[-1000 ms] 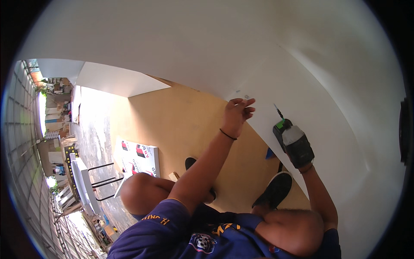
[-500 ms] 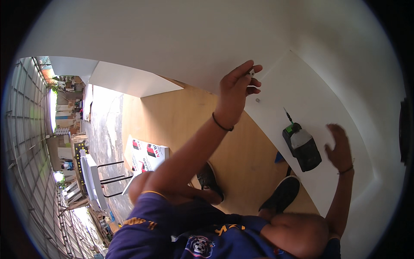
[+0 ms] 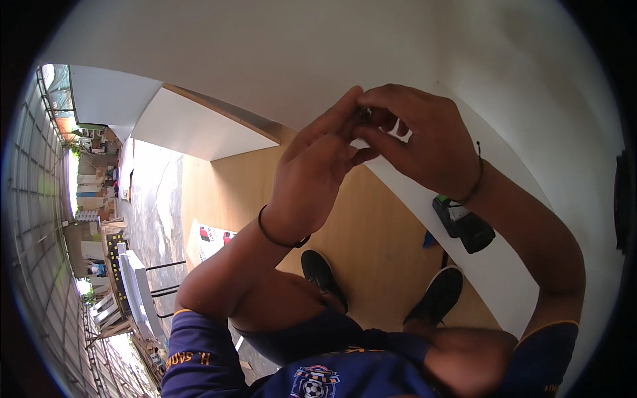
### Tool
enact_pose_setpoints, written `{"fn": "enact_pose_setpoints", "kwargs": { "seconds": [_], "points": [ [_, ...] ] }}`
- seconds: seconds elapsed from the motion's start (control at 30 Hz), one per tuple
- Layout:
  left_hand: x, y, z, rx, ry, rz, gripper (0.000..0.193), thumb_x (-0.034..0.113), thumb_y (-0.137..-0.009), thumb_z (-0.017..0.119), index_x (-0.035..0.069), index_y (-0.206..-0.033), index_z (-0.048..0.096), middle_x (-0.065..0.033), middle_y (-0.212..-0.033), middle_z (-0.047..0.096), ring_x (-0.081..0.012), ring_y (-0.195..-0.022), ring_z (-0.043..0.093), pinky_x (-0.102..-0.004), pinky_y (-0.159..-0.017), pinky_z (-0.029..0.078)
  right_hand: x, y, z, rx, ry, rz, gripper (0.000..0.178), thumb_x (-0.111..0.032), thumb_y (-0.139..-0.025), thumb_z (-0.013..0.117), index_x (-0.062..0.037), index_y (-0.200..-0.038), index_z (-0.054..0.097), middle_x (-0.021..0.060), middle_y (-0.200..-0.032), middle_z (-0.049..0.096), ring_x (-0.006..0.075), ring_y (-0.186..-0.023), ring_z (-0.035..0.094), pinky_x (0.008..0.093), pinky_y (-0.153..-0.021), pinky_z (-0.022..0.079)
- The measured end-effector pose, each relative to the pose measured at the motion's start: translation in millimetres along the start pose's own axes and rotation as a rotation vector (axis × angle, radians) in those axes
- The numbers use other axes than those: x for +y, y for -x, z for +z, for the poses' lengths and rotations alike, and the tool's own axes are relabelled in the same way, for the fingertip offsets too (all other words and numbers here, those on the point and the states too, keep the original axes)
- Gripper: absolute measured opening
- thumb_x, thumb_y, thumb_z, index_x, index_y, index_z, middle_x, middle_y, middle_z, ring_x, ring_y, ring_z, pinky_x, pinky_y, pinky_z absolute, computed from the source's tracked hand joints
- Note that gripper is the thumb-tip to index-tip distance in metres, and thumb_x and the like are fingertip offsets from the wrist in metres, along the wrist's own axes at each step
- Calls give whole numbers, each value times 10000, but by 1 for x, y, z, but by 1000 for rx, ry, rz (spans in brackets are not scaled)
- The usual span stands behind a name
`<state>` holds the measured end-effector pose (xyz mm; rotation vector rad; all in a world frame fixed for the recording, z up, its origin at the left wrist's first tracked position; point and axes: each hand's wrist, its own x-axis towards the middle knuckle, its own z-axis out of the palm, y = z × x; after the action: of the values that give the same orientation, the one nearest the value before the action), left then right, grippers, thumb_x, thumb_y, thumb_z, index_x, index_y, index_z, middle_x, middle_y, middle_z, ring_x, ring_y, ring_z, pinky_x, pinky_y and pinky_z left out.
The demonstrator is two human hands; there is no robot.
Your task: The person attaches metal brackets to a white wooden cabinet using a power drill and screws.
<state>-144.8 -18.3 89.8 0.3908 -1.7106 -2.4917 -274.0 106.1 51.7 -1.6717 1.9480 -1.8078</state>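
In front of the white panel wall, my two hands meet fingertip to fingertip. My left hand [image 3: 312, 172] is closed around something small, mostly hidden by the fingers. A small pale, shiny bit [image 3: 365, 113] shows between the fingertips; its kind cannot be made out. My right hand [image 3: 428, 136] pinches at the same spot, thumb and forefinger almost together. Under my right forearm a black and green cordless drill [image 3: 471, 231] lies on the white panel [image 3: 504, 265], its front end covered by the arm.
My shoes [image 3: 434, 295] stand on the wood-coloured board [image 3: 371, 245]. To the left are a white angled panel [image 3: 206, 126], a printed white carton [image 3: 209, 240] partly behind my arm, and a white table [image 3: 136, 285] with black legs. A small blue object [image 3: 428, 240] lies near the drill.
My right hand has come up and left from beside the drill to meet my left hand. My left hand has drawn down and left, its small piece now mostly covered.
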Motion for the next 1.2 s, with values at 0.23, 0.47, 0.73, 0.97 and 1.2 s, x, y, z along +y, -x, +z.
{"fn": "enact_pose_setpoints", "kwargs": {
  "seconds": [0.23, 0.47, 0.73, 0.97, 1.2],
  "points": [
    [5, 20, 6, 123, -216, 133, 585, 23, -876, 410, 17, -1446, 280, -157, -1375, 477, -234, -1253, 469, -384, -1018, 390, -3, 7, 24, 226, -83, 72, 164, 11, -796, 606, -28, -947, 655, 75, -854, 668, 180, -707, 661, 262, -555, 519],
    [12, 25, -43, 407, -1049, 765, 412, 16, -795, 632, 6, -1180, 486, -101, -1095, 582, -194, -989, 571, -331, -834, 452, -4, -5, 32, 211, -120, -20, 141, -8, -805, 632, -25, -942, 661, 67, -844, 663, 140, -694, 645, 249, -570, 513],
    [15, 1, -82, 638, -890, 565, 568, 179, -746, 742, 21, -1203, 444, -84, -1136, 556, -181, -1080, 520, -350, -893, 410, 4, -49, 78, 160, -470, 344, 119, -89, -815, 673, -7, -900, 657, 65, -777, 671, 136, -680, 630, 247, -618, 497],
    [3, -14, -71, 519, -724, 588, 295, 166, -857, 673, -10, -1052, 538, -76, -923, 640, -135, -842, 609, -297, -766, 489, 16, -52, 91, 263, -282, 151, 105, -106, -812, 668, -29, -883, 672, 72, -787, 698, 164, -670, 648, 278, -626, 507],
    [5, -18, -67, 572, -752, 554, 279, 134, -858, 666, -16, -1049, 529, -70, -900, 621, -107, -811, 593, -242, -645, 497, 20, -54, 84, 248, -139, 154, 126, -134, -783, 690, -25, -845, 672, 87, -770, 692, 184, -671, 659, 286, -626, 512]
  ]
}}
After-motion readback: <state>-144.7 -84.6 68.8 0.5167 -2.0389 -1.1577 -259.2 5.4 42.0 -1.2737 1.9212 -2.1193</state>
